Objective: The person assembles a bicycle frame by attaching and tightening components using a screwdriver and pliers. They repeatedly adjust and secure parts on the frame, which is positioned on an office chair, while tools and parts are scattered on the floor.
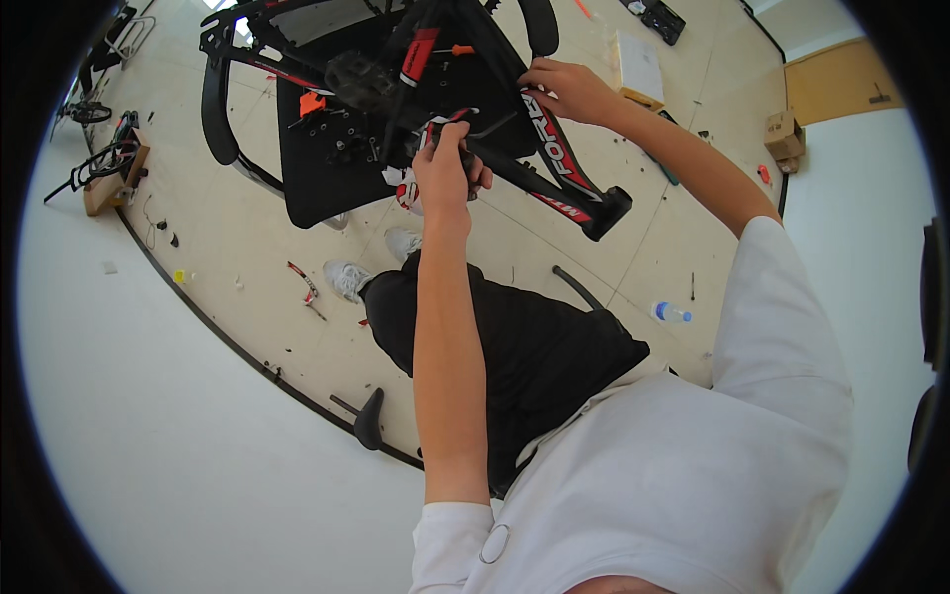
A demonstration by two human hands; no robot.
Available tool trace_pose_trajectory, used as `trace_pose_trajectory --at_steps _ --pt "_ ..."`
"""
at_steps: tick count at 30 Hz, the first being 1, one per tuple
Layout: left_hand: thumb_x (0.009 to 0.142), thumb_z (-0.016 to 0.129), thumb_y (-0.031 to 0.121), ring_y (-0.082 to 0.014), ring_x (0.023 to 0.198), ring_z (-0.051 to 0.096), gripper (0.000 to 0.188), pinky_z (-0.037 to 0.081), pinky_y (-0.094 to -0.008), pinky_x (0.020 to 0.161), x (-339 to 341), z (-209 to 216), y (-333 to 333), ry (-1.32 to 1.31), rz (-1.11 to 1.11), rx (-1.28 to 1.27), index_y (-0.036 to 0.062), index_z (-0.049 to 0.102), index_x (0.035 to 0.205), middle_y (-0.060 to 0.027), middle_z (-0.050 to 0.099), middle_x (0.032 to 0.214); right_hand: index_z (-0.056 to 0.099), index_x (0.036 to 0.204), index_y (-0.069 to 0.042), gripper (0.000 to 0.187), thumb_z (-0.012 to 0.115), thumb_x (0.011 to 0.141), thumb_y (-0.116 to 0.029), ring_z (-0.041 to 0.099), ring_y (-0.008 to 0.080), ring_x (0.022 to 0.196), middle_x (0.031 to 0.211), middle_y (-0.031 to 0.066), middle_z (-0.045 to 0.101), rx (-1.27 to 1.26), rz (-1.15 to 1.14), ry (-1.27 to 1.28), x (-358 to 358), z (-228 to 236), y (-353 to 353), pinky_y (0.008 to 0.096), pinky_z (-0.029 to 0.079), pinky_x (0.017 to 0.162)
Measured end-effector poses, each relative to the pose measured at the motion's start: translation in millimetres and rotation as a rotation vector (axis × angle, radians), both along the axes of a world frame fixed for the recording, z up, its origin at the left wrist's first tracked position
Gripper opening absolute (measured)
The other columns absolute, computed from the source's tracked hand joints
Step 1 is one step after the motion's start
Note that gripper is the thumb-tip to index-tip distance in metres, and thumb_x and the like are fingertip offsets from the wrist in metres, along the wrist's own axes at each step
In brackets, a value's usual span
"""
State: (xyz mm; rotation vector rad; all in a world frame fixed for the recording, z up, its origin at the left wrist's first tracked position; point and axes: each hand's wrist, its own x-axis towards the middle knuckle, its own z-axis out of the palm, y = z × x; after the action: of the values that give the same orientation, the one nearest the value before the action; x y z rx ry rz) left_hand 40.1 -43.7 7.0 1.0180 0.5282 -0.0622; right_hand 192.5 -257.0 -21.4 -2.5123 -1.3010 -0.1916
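A black bicycle frame (564, 168) with red and white markings rests across a black chair (315, 193), its head-tube end pointing toward me on the right. My right hand (572, 91) is closed at the far part of the thick marked tube, fingertips against it. My left hand (442, 180) is closed around a red, white and black thing (433, 129) beside the frame's tubes. The fingers cover most of it, so I cannot tell its kind. Small dark parts (341, 139) and an orange piece (312, 102) lie on the seat. An orange-handled tool (461, 49) lies farther back.
The chair's armrests (218, 109) flank the frame. A water bottle (671, 313) and a dark bent tube (577, 285) lie on the floor to the right. A bicycle saddle (369, 420) is by the left wall. Cardboard boxes (784, 136) and a white box (638, 69) stand right.
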Motion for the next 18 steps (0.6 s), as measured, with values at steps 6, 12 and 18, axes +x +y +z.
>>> trace_pose_trajectory --at_steps 6,12,18 --pt "0.091 0.057 0.033 -0.0158 0.039 0.047 0.033 0.038 -0.0284 0.039 -1 -15 2 -0.077 0.021 0.080 0.0084 0.049 0.070 -0.0038 0.044 0.047 0.065 0.095 -0.011 0.012 0.060 0.086 -0.017 0.062 0.0293 0.088 0.096 0.0093 0.057 -0.104 0.049 -0.049 11 -4 4 0.0421 0.052 0.072" --pt "0.083 0.065 0.035 -0.0158 0.038 0.050 0.032 0.031 -0.0286 0.038 -5 -10 3 -0.001 0.014 -0.008 0.0104 0.047 0.072 -0.0013 0.043 0.047 0.065 0.084 -0.006 0.006 0.062 0.080 -0.010 0.062 0.0275 0.081 0.090 0.0093 0.055 -0.133 0.095 -0.067 10 -4 5 0.0389 0.053 0.066" --pt "0.083 0.066 0.034 -0.0165 0.039 0.051 0.031 0.032 -0.0293 0.037 -14 -13 8 0.001 0.048 0.034 0.0084 0.049 0.075 -0.0018 0.042 0.047 0.063 0.087 -0.001 0.013 0.056 0.079 -0.009 0.063 0.0236 0.077 0.095 0.0114 0.055 -0.293 0.179 -0.308 11 -6 21 0.0358 0.054 0.062"
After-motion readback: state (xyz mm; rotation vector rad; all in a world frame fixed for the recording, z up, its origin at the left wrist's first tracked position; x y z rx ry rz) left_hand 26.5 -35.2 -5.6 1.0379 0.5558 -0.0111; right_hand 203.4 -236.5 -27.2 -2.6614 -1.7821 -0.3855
